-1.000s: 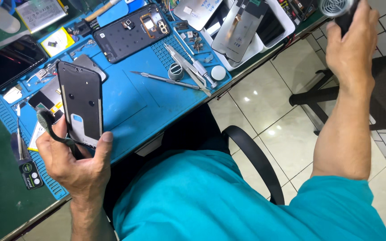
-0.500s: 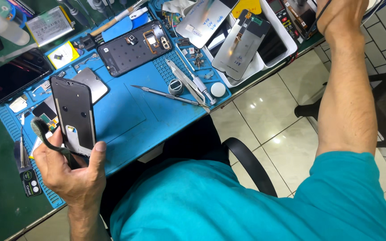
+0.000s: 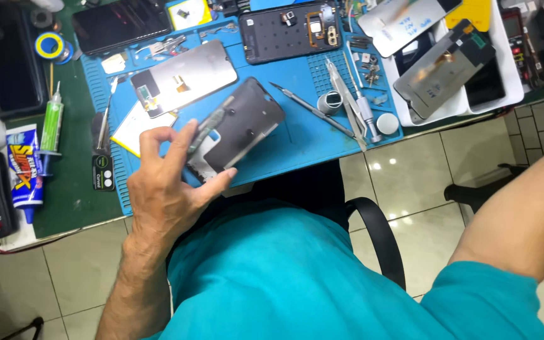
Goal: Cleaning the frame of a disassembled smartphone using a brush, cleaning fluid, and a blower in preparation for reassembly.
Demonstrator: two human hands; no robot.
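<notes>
My left hand (image 3: 168,182) holds a dark phone frame (image 3: 240,129) by its lower end, tilted over the blue work mat (image 3: 297,138). Thumb and fingers pinch its edges. My right arm stretches off to the right; only the forearm shows and the hand is out of frame. An opened phone body (image 3: 291,31) with gold parts lies at the top of the mat. A grey display panel (image 3: 187,82) rests just beyond my fingers, over a yellow card (image 3: 135,132).
Tweezers and metal tools (image 3: 347,101) lie right of the frame, beside a round white cap (image 3: 387,123). A white tray (image 3: 511,94) holds more screens. Glue tubes (image 3: 23,167) and a green syringe (image 3: 51,123) sit at left. A black chair armrest (image 3: 379,233) curves below.
The view has swung rightward. My left hand has tipped the phone frame from upright to slanting over the mat. My right arm has dropped lower, its hand out of view.
</notes>
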